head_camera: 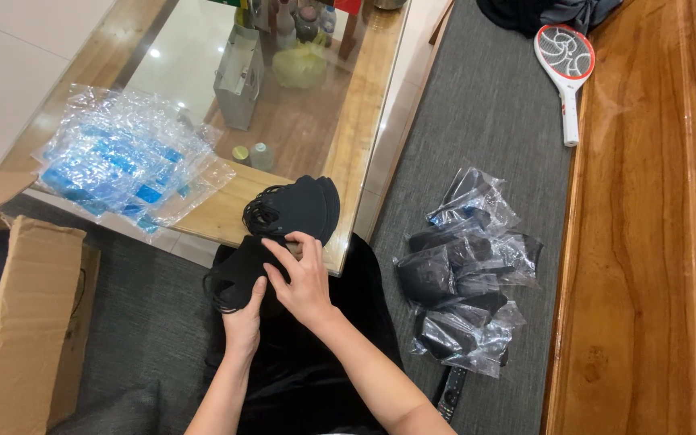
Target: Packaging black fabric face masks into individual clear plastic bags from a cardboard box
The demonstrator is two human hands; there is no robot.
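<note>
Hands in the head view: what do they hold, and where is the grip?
Both hands, left hand and right hand, hold a small stack of black face masks, gripped at its right-hand end, ear loops hanging left.

Black face masks [239, 278] — a stacked bunch — held over the lap.

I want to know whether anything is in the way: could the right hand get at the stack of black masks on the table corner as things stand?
Probably yes. The right hand sits just below the stack of black masks on the table corner, and nothing lies between them. It is busy on the black masks held by the left hand, though.
</note>
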